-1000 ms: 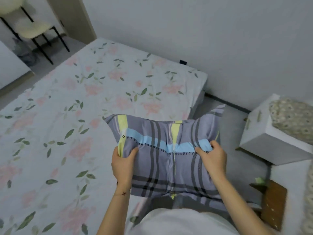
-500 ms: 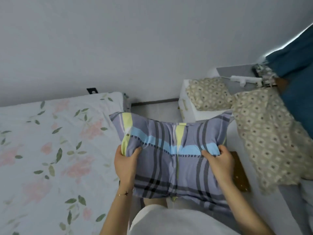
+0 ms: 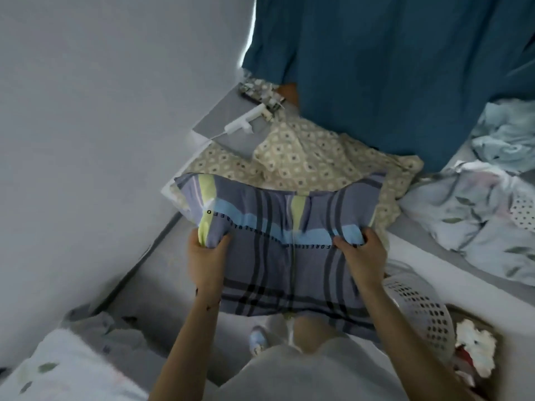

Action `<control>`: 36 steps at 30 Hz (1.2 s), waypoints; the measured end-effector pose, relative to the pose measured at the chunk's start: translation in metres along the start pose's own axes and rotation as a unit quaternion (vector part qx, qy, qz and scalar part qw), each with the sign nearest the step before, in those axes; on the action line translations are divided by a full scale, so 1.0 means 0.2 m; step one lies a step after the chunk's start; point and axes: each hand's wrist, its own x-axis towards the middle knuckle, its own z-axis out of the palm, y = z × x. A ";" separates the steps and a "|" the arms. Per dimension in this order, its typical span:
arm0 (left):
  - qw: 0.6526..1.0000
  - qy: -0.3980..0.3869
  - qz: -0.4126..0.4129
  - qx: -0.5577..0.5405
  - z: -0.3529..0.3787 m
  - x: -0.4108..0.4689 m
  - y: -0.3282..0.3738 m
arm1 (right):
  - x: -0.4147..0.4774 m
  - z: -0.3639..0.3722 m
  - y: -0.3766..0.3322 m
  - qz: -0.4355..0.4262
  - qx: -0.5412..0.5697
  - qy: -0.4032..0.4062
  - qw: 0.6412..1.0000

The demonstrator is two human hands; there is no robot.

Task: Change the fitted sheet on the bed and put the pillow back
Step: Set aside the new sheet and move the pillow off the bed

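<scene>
Both gripping: left hand (image 3: 207, 256) and right hand (image 3: 362, 253) clutch plaid pillow (image 3: 283, 227), slung between them, mid-air. Pillow not yet put back; fitted sheet progress can't be told; crumpled bedding (image 3: 477, 215) beyond right hand

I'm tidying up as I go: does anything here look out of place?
Yes. Crumpled bedding lies heaped at the right, and a beige patterned cloth sprawls untidily over the white cabinet by the wall. The pillow looks fine, gripped by the left hand and right hand.
</scene>
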 end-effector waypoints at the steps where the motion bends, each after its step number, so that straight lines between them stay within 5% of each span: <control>1: 1.000 -0.020 0.009 0.009 0.09 0.08 0.04 | 0.07 -0.02 0.00 0.015 0.000 0.023 1.000; 16: 0.984 -0.169 0.057 0.012 1.33 1.06 0.61 | 1.28 -0.12 -0.10 0.124 0.049 0.192 0.972; 24: 0.967 -0.247 0.055 -0.010 1.79 1.62 0.52 | 1.78 0.15 0.01 0.165 0.007 0.267 0.949; 31: 0.914 -0.343 0.085 0.200 2.04 2.12 0.14 | 2.04 0.39 0.35 0.347 -0.074 0.224 0.908; 36: 0.859 -0.287 0.159 0.394 1.95 2.06 0.25 | 1.86 0.34 0.23 0.328 -0.091 0.180 0.923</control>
